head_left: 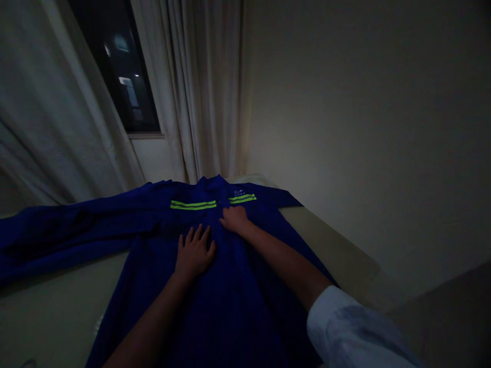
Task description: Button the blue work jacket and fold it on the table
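A blue work jacket with yellow-green reflective strips lies spread front side up, its collar toward the wall. Its left-hand sleeve stretches out past the frame's left edge. On the chest, below the left strip, my left hand rests flat with fingers spread. My right hand is closed at the front opening, just under the right strip and a small white logo. Its fingers seem to pinch the jacket's front edge, though the fingertips are partly hidden.
The jacket lies on a pale bed-like surface whose right edge runs close to a plain wall. Behind it hang long light curtains on both sides of a dark window. The room is dim.
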{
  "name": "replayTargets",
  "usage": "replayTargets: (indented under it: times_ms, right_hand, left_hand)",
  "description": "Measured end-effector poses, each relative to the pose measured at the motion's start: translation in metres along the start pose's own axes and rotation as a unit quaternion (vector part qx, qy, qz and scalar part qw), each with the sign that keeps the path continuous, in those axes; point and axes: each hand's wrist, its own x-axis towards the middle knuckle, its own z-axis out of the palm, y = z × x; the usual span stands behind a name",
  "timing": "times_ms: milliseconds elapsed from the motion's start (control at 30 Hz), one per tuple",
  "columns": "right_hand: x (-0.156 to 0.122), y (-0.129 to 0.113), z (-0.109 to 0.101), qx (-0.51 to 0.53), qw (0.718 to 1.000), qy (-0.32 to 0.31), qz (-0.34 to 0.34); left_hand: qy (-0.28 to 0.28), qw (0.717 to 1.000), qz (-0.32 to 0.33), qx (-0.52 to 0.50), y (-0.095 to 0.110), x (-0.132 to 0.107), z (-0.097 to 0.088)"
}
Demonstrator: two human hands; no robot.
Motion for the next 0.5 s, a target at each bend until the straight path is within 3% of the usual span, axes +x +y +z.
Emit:
replayTargets:
  times_ms: [100,233,500]
  right_hand:
    - [0.03,0.002,0.003,-0.022,0.999,0.014,0.034]
    - [0.063,0.0,0.018,-0.03,0.999,0.035,-0.008]
    - [0.085,0.001,0.038,-0.059,0.997,0.033,-0.025]
  left_hand:
    - [0.0,1.0,-0.003,-0.008,0.001,0.001,0.001]
    - [0.001,1.0,-0.003,-0.018,0.001,0.004,0.002]
    - [0.007,0.999,-0.001,-0.033,0.002,0.001,0.002]
